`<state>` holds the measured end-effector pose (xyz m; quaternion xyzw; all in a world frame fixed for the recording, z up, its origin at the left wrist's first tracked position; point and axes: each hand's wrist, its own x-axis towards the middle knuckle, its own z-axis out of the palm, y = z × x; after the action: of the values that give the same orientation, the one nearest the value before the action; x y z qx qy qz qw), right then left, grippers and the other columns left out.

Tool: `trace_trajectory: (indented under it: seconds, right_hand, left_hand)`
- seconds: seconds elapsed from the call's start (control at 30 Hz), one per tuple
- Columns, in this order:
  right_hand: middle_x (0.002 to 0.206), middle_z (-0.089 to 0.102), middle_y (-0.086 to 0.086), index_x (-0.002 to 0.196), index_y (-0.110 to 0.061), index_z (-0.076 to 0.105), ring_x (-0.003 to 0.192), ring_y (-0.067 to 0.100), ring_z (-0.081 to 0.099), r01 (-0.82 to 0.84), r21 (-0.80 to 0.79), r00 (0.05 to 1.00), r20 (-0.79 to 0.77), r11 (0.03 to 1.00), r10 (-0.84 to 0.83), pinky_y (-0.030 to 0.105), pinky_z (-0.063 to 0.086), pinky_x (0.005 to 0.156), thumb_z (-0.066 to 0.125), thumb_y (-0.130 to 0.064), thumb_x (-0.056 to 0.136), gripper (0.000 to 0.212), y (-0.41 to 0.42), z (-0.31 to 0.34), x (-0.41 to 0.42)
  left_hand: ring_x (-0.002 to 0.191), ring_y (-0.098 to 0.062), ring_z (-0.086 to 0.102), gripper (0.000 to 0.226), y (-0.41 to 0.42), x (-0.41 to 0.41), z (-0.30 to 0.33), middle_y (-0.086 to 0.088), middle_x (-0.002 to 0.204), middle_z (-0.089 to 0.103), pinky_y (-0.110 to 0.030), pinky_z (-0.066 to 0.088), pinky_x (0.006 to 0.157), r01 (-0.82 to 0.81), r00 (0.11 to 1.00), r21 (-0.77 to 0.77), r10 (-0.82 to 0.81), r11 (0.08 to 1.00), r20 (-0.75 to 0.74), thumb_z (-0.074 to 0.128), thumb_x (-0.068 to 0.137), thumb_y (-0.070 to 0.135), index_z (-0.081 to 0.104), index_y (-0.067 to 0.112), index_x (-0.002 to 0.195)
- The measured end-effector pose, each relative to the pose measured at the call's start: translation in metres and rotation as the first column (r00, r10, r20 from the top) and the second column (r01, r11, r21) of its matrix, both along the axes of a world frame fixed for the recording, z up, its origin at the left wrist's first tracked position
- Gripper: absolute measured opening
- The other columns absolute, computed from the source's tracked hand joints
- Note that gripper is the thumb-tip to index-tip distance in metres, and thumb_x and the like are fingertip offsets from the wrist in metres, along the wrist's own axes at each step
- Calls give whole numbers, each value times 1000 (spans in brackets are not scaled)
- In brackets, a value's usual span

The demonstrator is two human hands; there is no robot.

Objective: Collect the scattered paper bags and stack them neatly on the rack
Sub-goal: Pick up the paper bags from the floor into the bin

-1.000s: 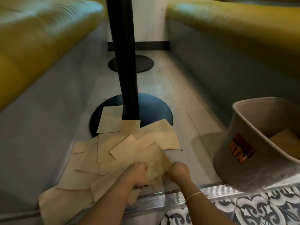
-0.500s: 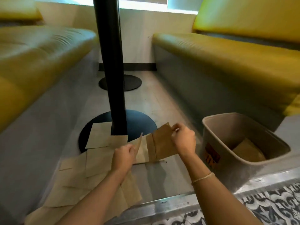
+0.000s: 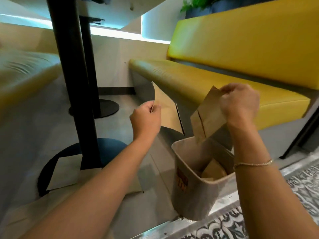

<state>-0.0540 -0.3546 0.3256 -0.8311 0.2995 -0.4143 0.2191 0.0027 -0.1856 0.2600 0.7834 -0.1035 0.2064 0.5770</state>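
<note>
Paper bags [image 3: 168, 111] pinched in both hands (one each), right hand's [image 3: 239, 104] above bin [image 3: 189, 195]

bags held: 2 [image 3: 168, 111] [image 3: 208, 116] | bins: 1 [image 3: 188, 192] (some bags inside) | table poles: 2 [image 3: 69, 75] [image 3: 89, 66]

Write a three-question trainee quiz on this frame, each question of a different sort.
1. True or false: the right hand holds a paper bag above the beige bin.
2. What does the left hand pinch? A) a paper bag B) the table pole C) nothing
3. Fill in: more bags lie on the floor by the black table ____.

Key: 1 true; 2 A, a second paper bag; 3 base.
</note>
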Motion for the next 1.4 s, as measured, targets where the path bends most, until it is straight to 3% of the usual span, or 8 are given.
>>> trace_trajectory:
  seconds: [0.17,0.33,0.5,0.7,0.83,1.07,1.2,1.4]
  right_hand:
    - [115,65,13,110,-19,67,106,33,59,-23,60,950,-309,998,41,35,49,86,52,-15,90,26,-20,-34,3]
    - [119,64,5,118,-17,64,108,25,58,-72,125,943,-314,990,108,30,46,83,55,-25,93,27,-22,-73,-1]
    - [113,65,5,114,-15,66,102,21,59,-149,147,949,-255,978,183,29,46,77,55,-22,93,25,-11,-83,8]
    - [107,66,4,111,-14,65,85,14,57,-340,170,885,-276,925,376,24,46,70,53,-18,94,21,34,-104,27]
    - [109,65,3,115,-16,63,85,16,58,-469,162,757,-433,869,489,24,48,75,51,-18,95,24,77,-141,42]
    - [102,61,4,112,-16,61,90,17,60,-437,322,430,-745,840,510,29,53,84,55,-19,91,22,119,-253,64]
    - [108,61,7,111,-14,62,99,20,59,-374,353,374,-789,858,488,34,51,90,56,-21,90,23,122,-295,69]
    - [120,59,7,121,-17,57,108,21,57,-298,412,339,-797,861,499,30,50,90,52,-22,91,31,117,-337,83]
  left_hand:
    - [55,-7,41,27,-37,-15,-3,-16,81,66,-8,34,47,126,991,56,-124,990,-45,50,95,19,67,0,87]
    - [65,-9,52,25,-65,-21,-38,-3,82,64,-21,47,58,239,963,141,-215,961,-163,48,96,22,68,8,95]
    - [97,-16,63,39,-67,-22,-68,2,114,62,-34,56,84,435,853,135,-359,890,-379,49,95,42,55,21,126]
    - [97,-18,62,27,-23,-10,-110,1,110,64,-23,47,79,318,882,249,-189,915,-431,50,96,31,62,18,116]
    - [95,-21,57,20,21,6,-166,-2,95,63,-27,41,77,308,826,439,-8,844,-563,47,94,24,63,17,84]
    - [107,-27,58,26,116,24,-251,-11,119,59,-31,47,83,310,720,722,343,618,-603,43,95,15,58,10,115]
    - [104,-25,55,31,139,41,-275,-9,117,53,-31,45,77,316,742,769,361,556,-565,43,90,8,49,11,120]
    - [131,-22,30,55,129,70,-302,-3,144,32,-33,38,101,370,847,816,199,443,-493,50,90,14,30,19,141]
